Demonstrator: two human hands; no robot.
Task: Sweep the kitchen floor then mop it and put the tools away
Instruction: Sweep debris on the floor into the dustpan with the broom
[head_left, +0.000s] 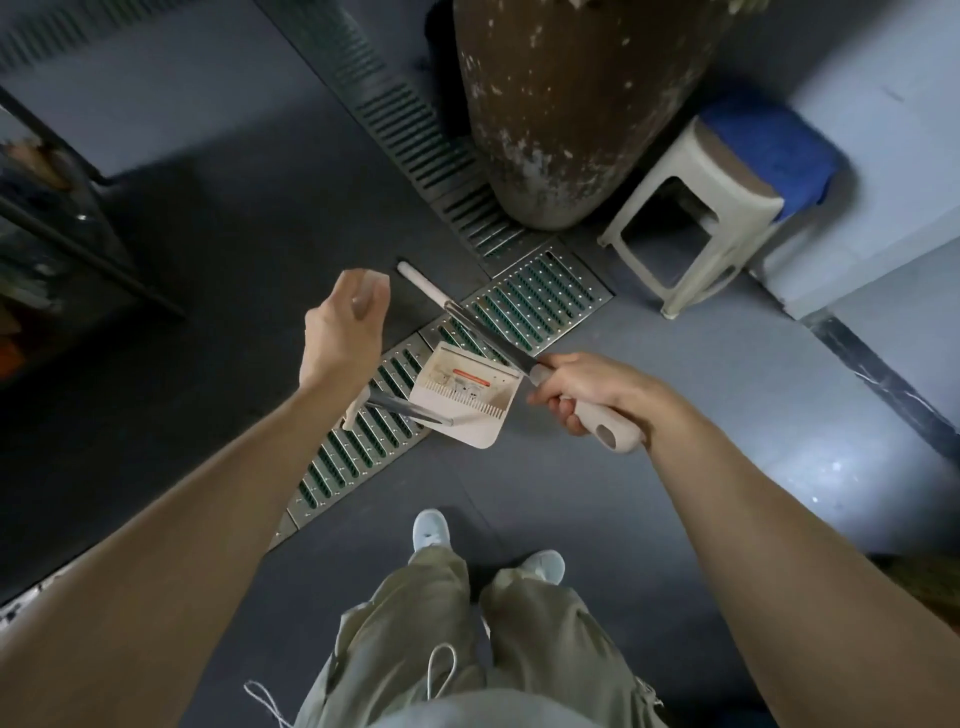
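The right hand (582, 395) grips the broom handle (610, 428); the left hand (345, 325) hangs loosely open above the dustpan (462, 395). Sweeping seems nearly finished; next, the left hand probably must take the dustpan's handle.

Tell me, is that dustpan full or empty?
Nearly empty: the dustpan shows its pale inner floor with only faint specks. The right hand holds a handle beside it.
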